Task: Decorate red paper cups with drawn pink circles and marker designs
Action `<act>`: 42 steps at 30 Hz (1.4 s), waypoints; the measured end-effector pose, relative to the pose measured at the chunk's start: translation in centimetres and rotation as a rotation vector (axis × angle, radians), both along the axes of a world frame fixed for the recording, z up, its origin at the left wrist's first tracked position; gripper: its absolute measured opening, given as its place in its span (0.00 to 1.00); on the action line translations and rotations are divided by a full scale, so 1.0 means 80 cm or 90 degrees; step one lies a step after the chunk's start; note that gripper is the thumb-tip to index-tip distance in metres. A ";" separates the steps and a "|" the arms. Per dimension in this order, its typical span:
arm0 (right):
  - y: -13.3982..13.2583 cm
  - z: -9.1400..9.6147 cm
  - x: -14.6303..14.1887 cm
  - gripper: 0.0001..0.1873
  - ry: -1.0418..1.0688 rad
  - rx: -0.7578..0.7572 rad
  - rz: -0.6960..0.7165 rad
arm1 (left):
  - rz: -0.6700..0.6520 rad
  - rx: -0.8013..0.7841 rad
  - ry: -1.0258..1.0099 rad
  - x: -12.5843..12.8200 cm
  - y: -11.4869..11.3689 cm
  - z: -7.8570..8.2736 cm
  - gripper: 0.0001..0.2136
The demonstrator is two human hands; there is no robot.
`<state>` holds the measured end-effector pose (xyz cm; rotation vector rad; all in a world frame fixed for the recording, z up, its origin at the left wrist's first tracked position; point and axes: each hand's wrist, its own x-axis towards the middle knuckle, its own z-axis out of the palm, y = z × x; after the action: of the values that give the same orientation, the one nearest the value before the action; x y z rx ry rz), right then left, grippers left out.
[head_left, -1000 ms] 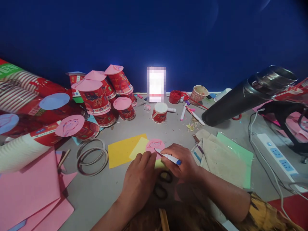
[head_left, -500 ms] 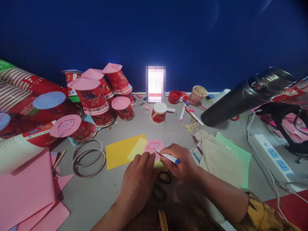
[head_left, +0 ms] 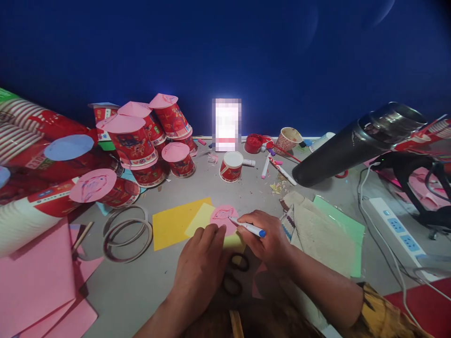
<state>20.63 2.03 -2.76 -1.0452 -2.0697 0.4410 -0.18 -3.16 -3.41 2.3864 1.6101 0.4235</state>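
A marker pen [head_left: 251,228] with a blue end is gripped in my right hand [head_left: 269,239], its tip on a round pink paper [head_left: 222,212]. Red or pink lines are drawn on that paper. My left hand [head_left: 201,260], fingers curled, holds the paper's near left edge; its thumb is partly hidden. Beneath lie pale yellow paper [head_left: 198,220] and a deeper yellow sheet [head_left: 171,231]. Dark-handled scissors [head_left: 232,285] rest between my wrists, partly covered. Beyond the pink circle stands an upside-down red paper cup [head_left: 230,172] with a white base on top.
At left, red cups with pink paper tops [head_left: 130,145] are stacked near tape rings [head_left: 127,240] and pink sheets [head_left: 38,286]. On the right are a cloth [head_left: 324,230], a black flask [head_left: 331,155] and a power strip [head_left: 394,225]. A glowing blurred screen [head_left: 227,124] stands at the back.
The marker tip has moved slightly right and down on the pink paper, with my right hand following. My left hand has stayed in place. The view has shifted slightly.
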 end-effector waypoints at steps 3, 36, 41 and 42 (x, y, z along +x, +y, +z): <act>0.000 -0.002 0.002 0.07 -0.002 0.007 -0.021 | -0.003 -0.003 -0.003 0.000 0.001 0.001 0.20; 0.011 -0.004 -0.017 0.06 0.058 -0.060 -0.037 | 0.026 -0.102 0.016 0.009 0.000 0.013 0.17; 0.010 -0.005 -0.018 0.06 0.042 -0.023 0.047 | 0.029 -0.105 0.016 0.012 0.001 0.016 0.17; 0.010 -0.005 -0.018 0.06 0.039 -0.019 0.057 | 0.029 -0.106 0.015 0.012 0.001 0.016 0.17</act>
<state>19.19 2.80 -3.19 -0.9476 -2.0668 0.5433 0.77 -3.08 -2.11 2.2430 1.6435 0.2589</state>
